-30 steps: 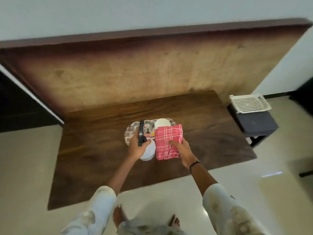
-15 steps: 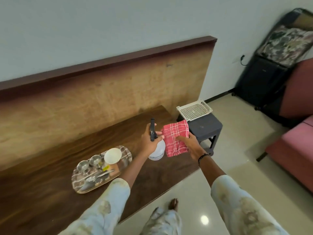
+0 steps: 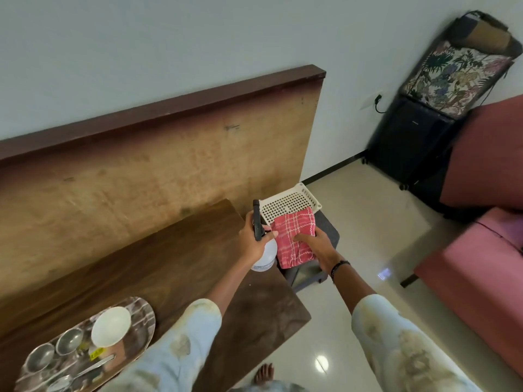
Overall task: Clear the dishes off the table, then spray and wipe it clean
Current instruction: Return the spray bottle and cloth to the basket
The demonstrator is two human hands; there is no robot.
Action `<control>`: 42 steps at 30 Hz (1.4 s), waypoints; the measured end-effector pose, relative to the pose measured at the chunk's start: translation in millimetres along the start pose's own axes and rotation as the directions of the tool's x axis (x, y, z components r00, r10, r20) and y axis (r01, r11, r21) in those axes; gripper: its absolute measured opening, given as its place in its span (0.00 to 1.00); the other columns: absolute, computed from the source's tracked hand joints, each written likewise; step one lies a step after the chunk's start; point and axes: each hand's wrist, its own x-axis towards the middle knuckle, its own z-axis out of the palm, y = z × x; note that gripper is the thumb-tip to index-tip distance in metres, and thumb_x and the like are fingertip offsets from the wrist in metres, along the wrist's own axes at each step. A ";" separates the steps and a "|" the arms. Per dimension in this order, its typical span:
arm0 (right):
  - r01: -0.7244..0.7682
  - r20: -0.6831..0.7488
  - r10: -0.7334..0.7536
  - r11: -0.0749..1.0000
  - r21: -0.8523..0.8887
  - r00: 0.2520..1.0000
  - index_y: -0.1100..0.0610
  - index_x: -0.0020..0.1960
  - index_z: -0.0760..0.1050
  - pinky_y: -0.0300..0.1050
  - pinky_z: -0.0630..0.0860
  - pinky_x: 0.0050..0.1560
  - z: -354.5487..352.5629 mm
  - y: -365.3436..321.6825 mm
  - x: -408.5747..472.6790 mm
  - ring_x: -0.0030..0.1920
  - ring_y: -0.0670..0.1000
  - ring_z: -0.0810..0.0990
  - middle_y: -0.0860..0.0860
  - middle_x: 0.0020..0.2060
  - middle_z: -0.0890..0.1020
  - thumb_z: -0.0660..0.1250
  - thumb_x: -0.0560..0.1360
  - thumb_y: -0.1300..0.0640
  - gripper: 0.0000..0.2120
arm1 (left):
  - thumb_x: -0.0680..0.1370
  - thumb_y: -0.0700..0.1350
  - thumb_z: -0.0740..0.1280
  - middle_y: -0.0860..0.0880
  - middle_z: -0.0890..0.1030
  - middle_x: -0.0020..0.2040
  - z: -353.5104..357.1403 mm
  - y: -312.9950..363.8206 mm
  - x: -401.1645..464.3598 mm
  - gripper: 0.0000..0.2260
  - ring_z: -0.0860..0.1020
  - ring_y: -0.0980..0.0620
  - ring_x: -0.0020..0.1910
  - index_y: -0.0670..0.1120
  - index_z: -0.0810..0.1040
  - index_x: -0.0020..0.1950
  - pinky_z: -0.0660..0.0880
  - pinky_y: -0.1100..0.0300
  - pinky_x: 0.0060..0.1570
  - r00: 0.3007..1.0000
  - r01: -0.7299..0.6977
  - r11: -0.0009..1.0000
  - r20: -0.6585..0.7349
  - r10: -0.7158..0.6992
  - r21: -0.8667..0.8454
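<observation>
Hands full, dishes not yet cleared

Dishes sit on the tray (image 3: 135, 309) low to the left of my left hand, on the table (image 3: 175, 267): a white bowl (image 3: 111, 326), two steel bowls (image 3: 69, 340) and a spoon (image 3: 82, 373). My left hand (image 3: 253, 244) is curled round the spray bottle (image 3: 264, 256), its black nozzle upright. My right hand (image 3: 314, 244), just beside it, pinches the red checked cloth (image 3: 294, 239) over the dark stool (image 3: 328, 230). Beyond both hands rests a white perforated basket (image 3: 285, 203). With neither hand free I risk spraying round the tray or dragging cloth across the bowls; I judge I should set these down first.
</observation>
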 end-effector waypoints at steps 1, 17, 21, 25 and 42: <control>0.000 -0.006 0.000 1.000 -0.019 1.000 0.56 0.61 0.73 0.43 0.78 0.42 -9.3 -7.0 13.2 0.48 0.53 0.82 0.55 0.54 0.81 0.68 0.74 0.63 0.16 | 0.71 0.47 0.74 0.44 0.82 0.56 10.3 2.2 15.0 0.29 0.80 0.45 0.55 0.47 0.66 0.68 0.72 0.59 0.50 1.000 0.009 1.000 -0.005 -0.009 -0.006; -0.051 0.075 0.069 0.974 -0.222 0.995 0.55 0.61 0.73 0.56 0.79 0.57 -111.3 -14.9 279.6 0.53 0.56 0.82 0.56 0.56 0.81 0.68 0.73 0.64 0.17 | 0.70 0.39 0.74 0.39 0.82 0.51 143.5 -47.4 231.3 0.25 0.79 0.42 0.53 0.39 0.70 0.64 0.69 0.63 0.51 0.932 0.202 0.973 -0.282 -0.226 -0.113; -0.076 0.107 0.104 0.967 -0.242 0.989 0.55 0.63 0.73 0.58 0.78 0.58 -121.9 3.1 350.1 0.54 0.56 0.82 0.54 0.56 0.82 0.69 0.72 0.63 0.19 | 0.71 0.36 0.73 0.44 0.79 0.46 172.2 -76.7 276.0 0.27 0.78 0.55 0.43 0.37 0.67 0.67 0.70 0.72 0.44 0.916 0.224 0.964 -0.307 -0.258 -0.140; -0.093 0.160 0.138 0.961 -0.259 0.977 0.54 0.64 0.72 0.58 0.77 0.59 -119.4 23.1 401.7 0.55 0.55 0.81 0.53 0.57 0.81 0.70 0.72 0.61 0.21 | 0.71 0.36 0.73 0.54 0.76 0.40 192.4 -113.9 308.4 0.27 0.74 0.76 0.36 0.38 0.67 0.67 0.67 0.82 0.41 0.910 0.215 0.966 -0.331 -0.251 -0.142; -0.116 0.241 0.202 0.937 -0.328 0.949 0.51 0.66 0.68 0.58 0.73 0.64 -96.0 59.9 486.2 0.59 0.54 0.78 0.54 0.61 0.79 0.69 0.74 0.62 0.23 | 0.72 0.37 0.72 0.39 0.82 0.50 210.2 -167.1 336.9 0.30 0.77 0.70 0.47 0.36 0.63 0.71 0.67 0.80 0.51 0.922 0.163 0.983 -0.340 -0.183 -0.088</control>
